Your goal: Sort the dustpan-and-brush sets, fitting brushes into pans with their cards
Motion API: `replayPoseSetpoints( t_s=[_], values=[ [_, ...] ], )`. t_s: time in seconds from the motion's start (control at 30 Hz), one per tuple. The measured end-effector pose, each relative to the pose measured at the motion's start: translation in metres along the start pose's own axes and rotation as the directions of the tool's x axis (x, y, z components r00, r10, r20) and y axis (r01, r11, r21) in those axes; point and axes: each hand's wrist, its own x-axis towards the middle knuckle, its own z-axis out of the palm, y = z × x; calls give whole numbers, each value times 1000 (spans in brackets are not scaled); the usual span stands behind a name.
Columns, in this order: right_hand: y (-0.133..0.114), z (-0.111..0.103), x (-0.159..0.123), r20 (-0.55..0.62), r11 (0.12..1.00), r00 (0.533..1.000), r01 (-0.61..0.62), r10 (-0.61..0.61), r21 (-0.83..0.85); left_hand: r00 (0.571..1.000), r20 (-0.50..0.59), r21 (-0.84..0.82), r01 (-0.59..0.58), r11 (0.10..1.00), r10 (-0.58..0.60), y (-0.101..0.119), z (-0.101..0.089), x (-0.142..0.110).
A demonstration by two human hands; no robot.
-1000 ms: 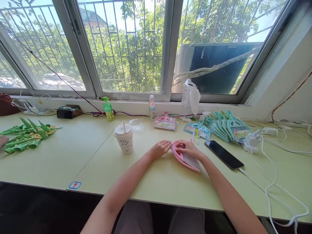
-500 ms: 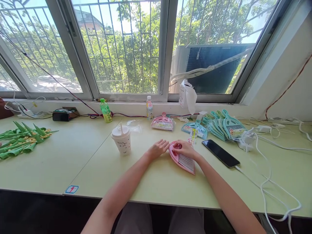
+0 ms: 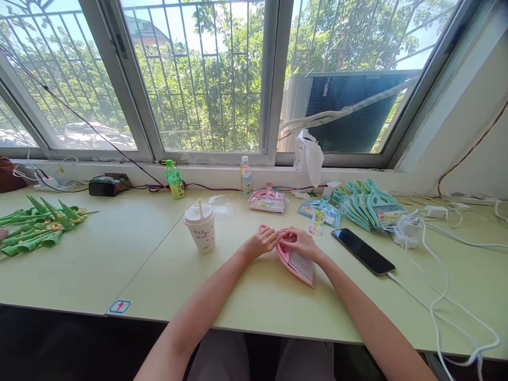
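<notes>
A small pink dustpan-and-brush set point(image 3: 297, 261) lies on the pale green table point(image 3: 254, 296) in front of me. My right hand point(image 3: 302, 242) rests on its upper end, fingers curled over the pink plastic. My left hand point(image 3: 262, 242) sits just left of it, fingertips pinched on a pink handle end that sticks out near the set's top. Both wrists lie low on the tabletop.
A lidded cup with a straw point(image 3: 201, 226) stands left of my hands; a black phone point(image 3: 362, 251) on a white cable lies right. Behind are a pink set point(image 3: 267, 201), a stack of teal sets point(image 3: 369, 207), two bottles point(image 3: 175, 179), and green cones point(image 3: 35, 225) far left.
My left hand has closed in from an open, flat pose beside the set and now pinches the pink handle end. The right hand stays on the set.
</notes>
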Motion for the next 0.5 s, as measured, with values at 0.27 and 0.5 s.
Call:
replayPoseSetpoints(
  t_s=[0.27,0.5],
  values=[
    [-4,-2,0,0,1000,1000,-25,25,-12,997,15,-190,83,978,-82,3,-6,5],
    [3,2,2,11,1000,1000,-6,6,20,974,37,-464,214,860,-222,7,-6,5]
  ],
)
